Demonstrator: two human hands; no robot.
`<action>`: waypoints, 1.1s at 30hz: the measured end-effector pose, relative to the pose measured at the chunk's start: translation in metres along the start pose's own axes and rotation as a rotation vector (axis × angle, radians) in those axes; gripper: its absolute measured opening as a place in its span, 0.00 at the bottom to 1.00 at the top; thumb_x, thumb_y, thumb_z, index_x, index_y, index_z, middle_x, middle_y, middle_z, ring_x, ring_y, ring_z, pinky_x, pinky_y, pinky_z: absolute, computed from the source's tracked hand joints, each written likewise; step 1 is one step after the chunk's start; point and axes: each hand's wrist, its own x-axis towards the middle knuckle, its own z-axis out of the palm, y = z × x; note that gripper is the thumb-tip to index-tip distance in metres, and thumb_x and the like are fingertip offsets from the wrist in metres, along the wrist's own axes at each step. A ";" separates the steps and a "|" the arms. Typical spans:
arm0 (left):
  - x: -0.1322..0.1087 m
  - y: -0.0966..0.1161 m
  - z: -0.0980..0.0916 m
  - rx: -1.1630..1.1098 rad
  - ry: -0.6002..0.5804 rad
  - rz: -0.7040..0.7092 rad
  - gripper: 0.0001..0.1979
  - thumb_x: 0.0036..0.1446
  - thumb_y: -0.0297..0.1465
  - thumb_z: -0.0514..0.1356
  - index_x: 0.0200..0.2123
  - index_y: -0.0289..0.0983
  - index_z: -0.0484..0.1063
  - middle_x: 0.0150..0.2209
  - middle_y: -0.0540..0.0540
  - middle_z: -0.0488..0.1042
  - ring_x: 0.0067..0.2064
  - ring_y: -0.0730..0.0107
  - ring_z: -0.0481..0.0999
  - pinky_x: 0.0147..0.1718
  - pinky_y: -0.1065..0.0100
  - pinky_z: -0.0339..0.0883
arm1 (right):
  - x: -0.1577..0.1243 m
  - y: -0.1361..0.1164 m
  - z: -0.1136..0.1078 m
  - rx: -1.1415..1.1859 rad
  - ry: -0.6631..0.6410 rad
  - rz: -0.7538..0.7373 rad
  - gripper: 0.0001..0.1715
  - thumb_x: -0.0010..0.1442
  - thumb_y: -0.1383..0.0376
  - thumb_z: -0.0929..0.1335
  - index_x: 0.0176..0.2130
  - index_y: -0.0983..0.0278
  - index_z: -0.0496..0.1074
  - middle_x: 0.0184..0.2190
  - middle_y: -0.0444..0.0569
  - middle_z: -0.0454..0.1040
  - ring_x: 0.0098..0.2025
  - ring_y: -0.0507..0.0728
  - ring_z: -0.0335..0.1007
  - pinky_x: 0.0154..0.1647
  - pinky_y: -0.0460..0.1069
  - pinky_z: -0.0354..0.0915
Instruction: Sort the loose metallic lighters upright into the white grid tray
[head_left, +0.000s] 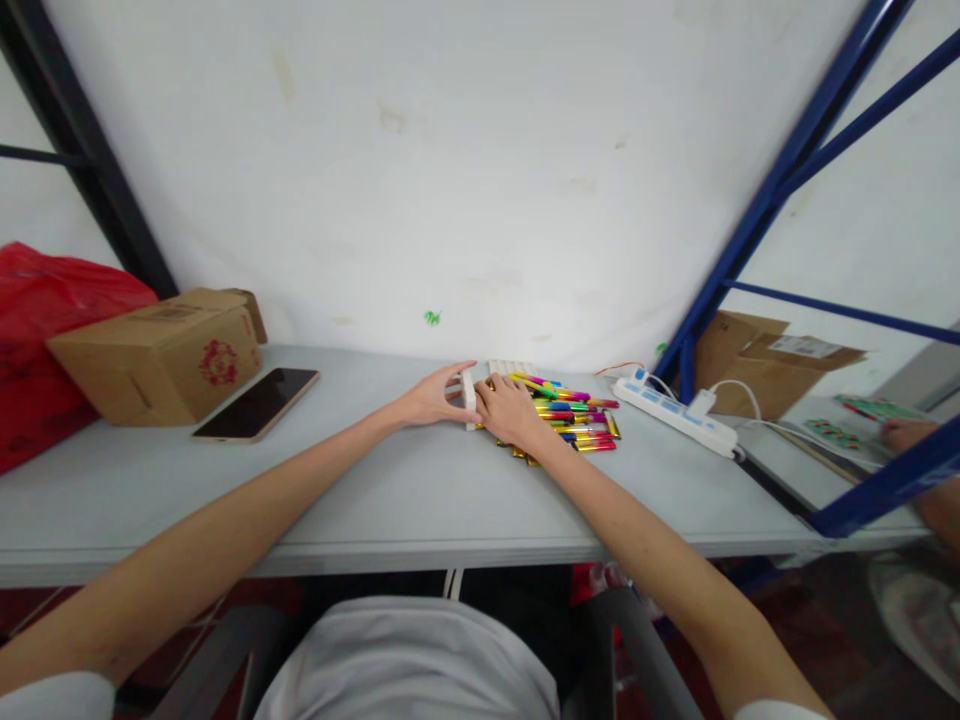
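My left hand [436, 396] grips a small white piece [469, 398] between thumb and fingers, holding it upright on edge at the left side of a pile. Right against it, my right hand [507, 410] has its fingers curled; what they hold, if anything, is hidden. Under and beside that hand lies a heap of shiny, slim sticks [577, 415] in yellow, red, pink, green and blue, mostly pointing sideways. Behind them, close to the wall, sits a cream ribbed tray-like thing [511, 367], partly covered by the hand and sticks.
A dark-screened phone [256, 404] lies left, beside a cardboard box [161, 355] and a red plastic bag [45, 340]. On the right are a white power strip [675, 412] with cables and a blue metal frame [750, 240]. Beyond it, another person's hand [909, 436] is partly visible.
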 end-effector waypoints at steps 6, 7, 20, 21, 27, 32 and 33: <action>-0.002 0.003 -0.010 0.053 -0.027 -0.026 0.54 0.38 0.39 0.77 0.68 0.42 0.60 0.71 0.36 0.58 0.67 0.44 0.65 0.64 0.46 0.63 | -0.001 0.008 0.002 -0.003 0.000 0.058 0.23 0.75 0.56 0.55 0.53 0.62 0.72 0.52 0.58 0.72 0.55 0.66 0.67 0.56 0.59 0.61; -0.002 0.004 -0.013 0.057 -0.038 -0.036 0.54 0.37 0.39 0.77 0.68 0.43 0.60 0.72 0.36 0.57 0.68 0.44 0.65 0.64 0.47 0.63 | -0.001 0.010 0.003 0.002 -0.006 0.067 0.23 0.75 0.57 0.55 0.53 0.62 0.72 0.52 0.58 0.72 0.55 0.65 0.67 0.56 0.59 0.61; -0.004 0.010 -0.024 0.204 -0.095 -0.011 0.53 0.39 0.44 0.76 0.69 0.44 0.61 0.71 0.36 0.58 0.69 0.45 0.63 0.64 0.50 0.63 | 0.001 0.006 0.007 0.119 0.039 -0.106 0.24 0.75 0.57 0.56 0.62 0.64 0.65 0.59 0.58 0.71 0.60 0.64 0.63 0.64 0.59 0.55; -0.004 0.010 -0.021 0.205 -0.081 -0.001 0.52 0.40 0.43 0.76 0.68 0.44 0.62 0.71 0.37 0.60 0.68 0.46 0.64 0.64 0.51 0.63 | 0.001 0.003 0.007 0.118 0.016 -0.151 0.23 0.75 0.59 0.56 0.61 0.66 0.66 0.58 0.58 0.72 0.60 0.64 0.63 0.63 0.58 0.56; -0.008 0.016 -0.027 0.182 -0.099 -0.059 0.52 0.39 0.43 0.76 0.67 0.42 0.63 0.68 0.37 0.63 0.65 0.48 0.68 0.62 0.53 0.66 | -0.001 -0.002 0.009 0.070 -0.023 -0.124 0.23 0.76 0.59 0.54 0.56 0.65 0.70 0.57 0.59 0.72 0.58 0.64 0.65 0.63 0.59 0.58; -0.016 0.030 -0.056 0.310 -0.195 -0.147 0.50 0.40 0.44 0.76 0.67 0.46 0.64 0.68 0.41 0.65 0.65 0.47 0.69 0.60 0.57 0.69 | 0.000 0.000 0.010 0.062 -0.030 -0.115 0.23 0.76 0.58 0.54 0.57 0.63 0.69 0.57 0.58 0.72 0.58 0.64 0.66 0.62 0.59 0.59; -0.018 0.031 -0.063 0.329 -0.212 -0.159 0.49 0.40 0.44 0.76 0.66 0.47 0.65 0.68 0.42 0.65 0.65 0.47 0.70 0.59 0.57 0.69 | 0.000 0.001 0.010 0.067 -0.027 -0.116 0.23 0.76 0.58 0.54 0.56 0.63 0.69 0.57 0.57 0.72 0.57 0.64 0.66 0.61 0.59 0.59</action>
